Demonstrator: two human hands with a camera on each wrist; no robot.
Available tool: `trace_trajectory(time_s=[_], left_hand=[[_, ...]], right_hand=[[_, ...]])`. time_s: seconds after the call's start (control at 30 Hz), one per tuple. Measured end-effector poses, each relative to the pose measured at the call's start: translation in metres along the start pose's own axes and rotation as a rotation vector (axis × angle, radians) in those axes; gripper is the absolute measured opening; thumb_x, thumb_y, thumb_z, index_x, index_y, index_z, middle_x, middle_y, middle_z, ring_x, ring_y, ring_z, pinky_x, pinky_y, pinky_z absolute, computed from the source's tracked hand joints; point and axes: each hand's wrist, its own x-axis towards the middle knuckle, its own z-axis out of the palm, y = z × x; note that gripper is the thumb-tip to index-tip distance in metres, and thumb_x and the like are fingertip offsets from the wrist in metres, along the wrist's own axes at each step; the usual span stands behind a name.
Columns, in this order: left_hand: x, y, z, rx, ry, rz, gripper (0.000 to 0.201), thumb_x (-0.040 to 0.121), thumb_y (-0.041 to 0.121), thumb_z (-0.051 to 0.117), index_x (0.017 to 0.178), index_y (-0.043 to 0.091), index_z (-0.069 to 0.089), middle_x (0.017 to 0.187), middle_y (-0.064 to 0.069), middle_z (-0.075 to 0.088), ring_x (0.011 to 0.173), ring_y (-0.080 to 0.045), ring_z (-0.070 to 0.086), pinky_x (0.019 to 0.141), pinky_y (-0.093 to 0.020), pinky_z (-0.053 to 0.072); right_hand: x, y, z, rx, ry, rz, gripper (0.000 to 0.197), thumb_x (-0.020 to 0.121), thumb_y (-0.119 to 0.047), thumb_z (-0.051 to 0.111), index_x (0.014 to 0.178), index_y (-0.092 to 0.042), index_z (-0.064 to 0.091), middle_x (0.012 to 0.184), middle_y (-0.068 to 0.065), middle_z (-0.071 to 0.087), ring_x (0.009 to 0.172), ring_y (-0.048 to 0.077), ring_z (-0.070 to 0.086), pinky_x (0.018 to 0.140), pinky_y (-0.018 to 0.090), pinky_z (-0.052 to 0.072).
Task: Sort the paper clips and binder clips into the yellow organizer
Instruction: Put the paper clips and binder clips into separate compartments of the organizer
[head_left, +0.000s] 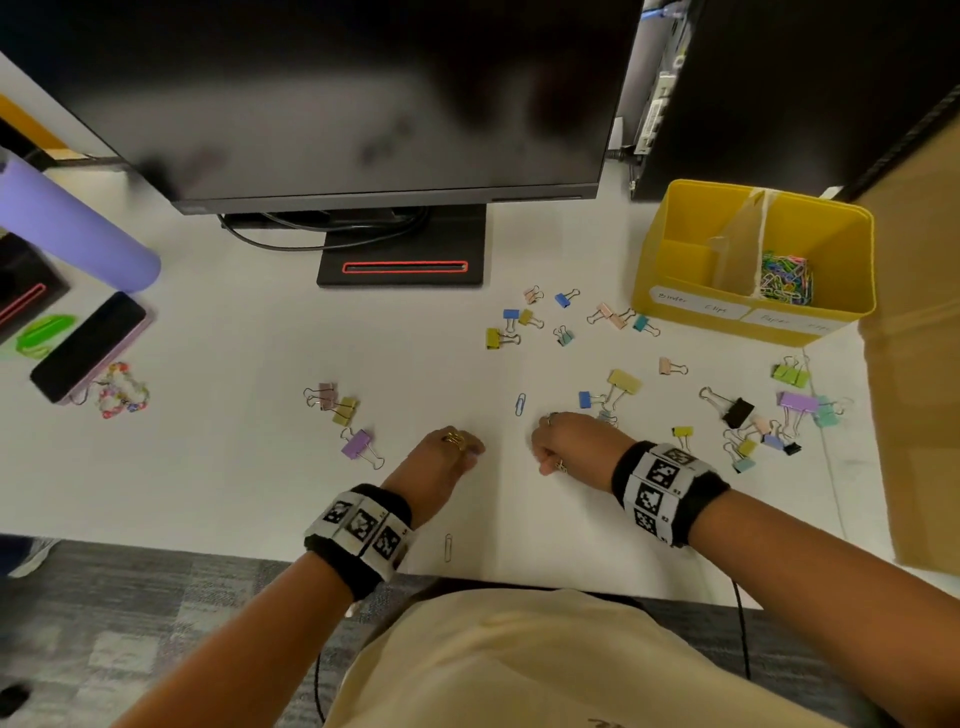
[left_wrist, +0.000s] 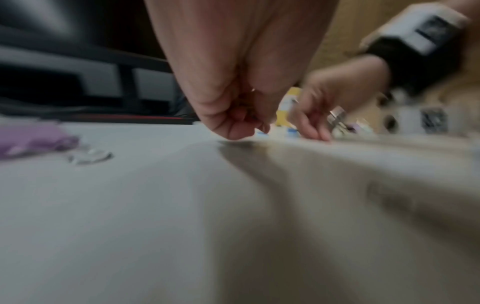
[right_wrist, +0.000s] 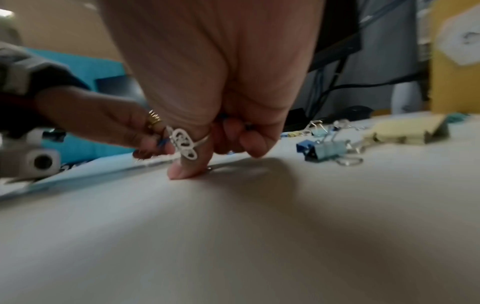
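The yellow organizer (head_left: 841, 249) stands at the back right, with a heap of coloured paper clips (head_left: 785, 278) in its right compartment. Several binder clips lie loose on the white desk, among them a purple one (head_left: 358, 445) and a large yellow one (head_left: 623, 382). A blue paper clip (head_left: 520, 404) lies between my hands, and another paper clip (head_left: 448, 546) sits near the front edge. My left hand (head_left: 467, 449) (left_wrist: 244, 127) hovers at the desk, fingers curled round small wire clips. My right hand (head_left: 545, 441) (right_wrist: 221, 156) is curled too, with blue bits inside and its thumb pressing the desk.
A monitor (head_left: 363, 104) on a black base (head_left: 400, 280) fills the back. At the left are a purple cylinder (head_left: 78, 223), a phone (head_left: 88, 345) and a bead bracelet (head_left: 122, 392). A cardboard box (head_left: 914, 364) stands at the right edge.
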Motion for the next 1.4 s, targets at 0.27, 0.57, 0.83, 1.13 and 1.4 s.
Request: trace_trajectory(time_s=[0.27, 0.57, 0.83, 1.13, 1.4], left_hand=[[-0.026, -0.036, -0.028, -1.243, -0.050, -0.166, 0.011, 0.073, 0.019, 0.068, 0.079, 0.012, 0.062, 0.074, -0.002, 0.054, 0.068, -0.014, 0.054, 0.063, -0.023, 0.050], [-0.051, -0.039, -0.020, -1.139, 0.103, -0.362, 0.031, 0.069, 0.039, 0.073, 0.065, 0.019, 0.050, 0.059, 0.003, 0.048, 0.053, -0.011, 0.041, 0.045, -0.017, 0.037], [-0.065, -0.022, 0.024, 0.170, 0.104, -0.386, 0.038, 0.073, 0.039, 0.075, 0.095, 0.014, 0.056, 0.093, 0.000, 0.056, 0.086, -0.017, 0.056, 0.073, -0.023, 0.043], [-0.051, -0.014, 0.034, 0.274, 0.106, -0.350, 0.013, 0.089, 0.004, 0.056, 0.100, 0.003, 0.062, 0.117, -0.012, 0.059, 0.107, -0.022, 0.059, 0.089, -0.024, 0.047], [-0.034, -0.002, 0.014, 0.142, -0.029, -0.225, 0.032, 0.090, 0.005, 0.050, 0.064, 0.019, 0.040, 0.097, -0.011, 0.061, 0.101, -0.023, 0.060, 0.082, -0.032, 0.050]], right_hand=[[0.003, 0.006, -0.004, 0.403, -0.017, -0.021, 0.040, 0.078, 0.018, 0.030, 0.067, -0.020, 0.036, 0.076, -0.006, 0.041, 0.070, 0.005, 0.040, 0.067, 0.019, 0.034], [0.022, 0.004, -0.033, 1.398, -0.079, 0.075, 0.023, 0.096, -0.005, 0.038, 0.093, -0.011, 0.061, 0.075, 0.002, 0.051, 0.068, 0.010, 0.052, 0.059, 0.013, 0.048], [0.041, -0.011, -0.036, 0.672, 0.016, 0.107, 0.023, 0.093, 0.002, 0.038, 0.086, -0.008, 0.058, 0.085, -0.006, 0.057, 0.066, 0.005, 0.051, 0.063, 0.020, 0.041], [0.043, -0.003, -0.031, 0.050, 0.074, 0.018, 0.011, 0.079, -0.001, 0.064, 0.089, -0.001, 0.059, 0.091, 0.006, 0.044, 0.085, 0.025, 0.052, 0.080, 0.029, 0.043], [0.021, -0.014, -0.030, -0.062, -0.015, 0.120, 0.016, 0.093, -0.006, 0.042, 0.108, 0.001, 0.045, 0.115, 0.020, 0.051, 0.110, 0.031, 0.051, 0.088, 0.035, 0.040]])
